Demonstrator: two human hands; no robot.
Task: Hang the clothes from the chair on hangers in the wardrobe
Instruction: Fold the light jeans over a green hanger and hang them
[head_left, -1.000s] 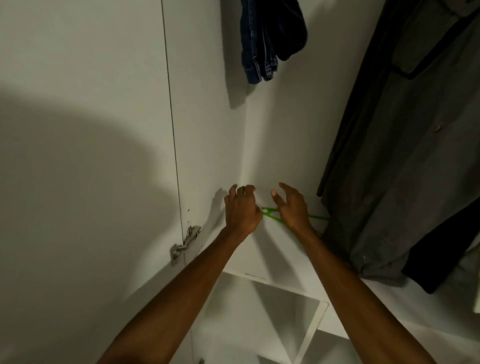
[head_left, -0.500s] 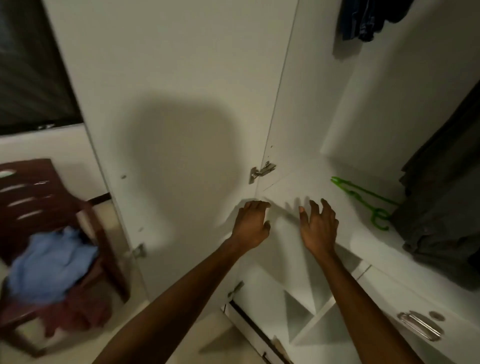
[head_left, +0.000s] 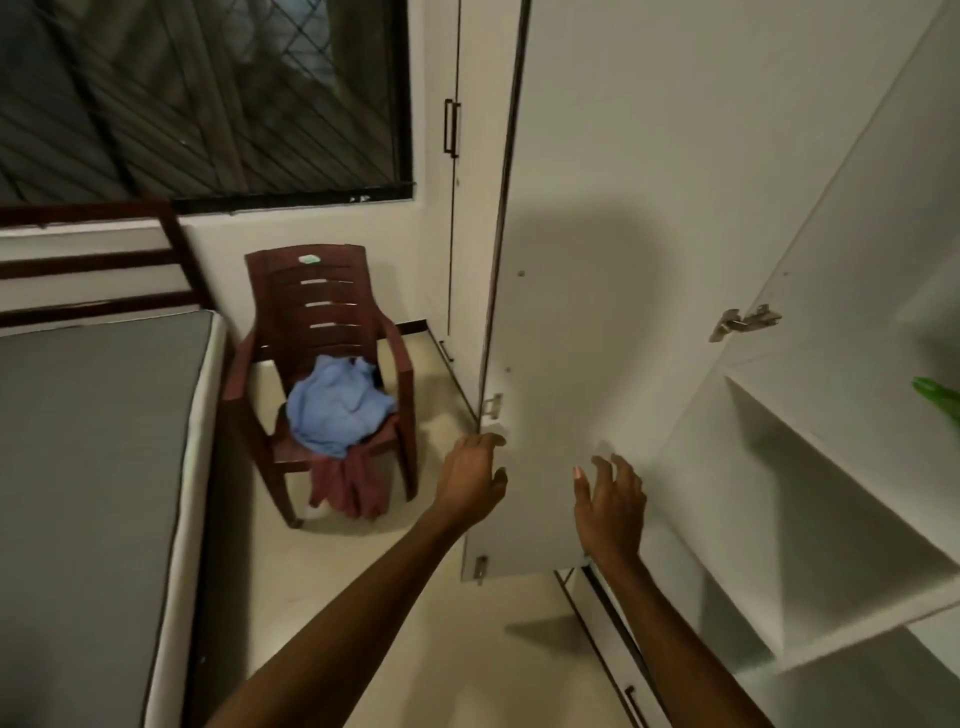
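A brown plastic chair stands by the wall left of the wardrobe. On its seat lies a crumpled light blue garment, and a reddish garment hangs over the seat's front edge. The tip of a green hanger shows on the wardrobe shelf at the right edge. My left hand hovers in front of the open wardrobe door, fingers loosely curled, holding nothing. Beside it my right hand has its fingers spread and relaxed, also holding nothing.
A bed with a grey mattress fills the left side. A dark window is above it. The open door stands between the chair and the wardrobe interior. Drawer fronts sit low under the shelf. Pale floor lies between bed and wardrobe.
My view has swung left from the wardrobe interior to the chair. Both hands have come away from the green hanger, which stays on the shelf, and now hover by the door.
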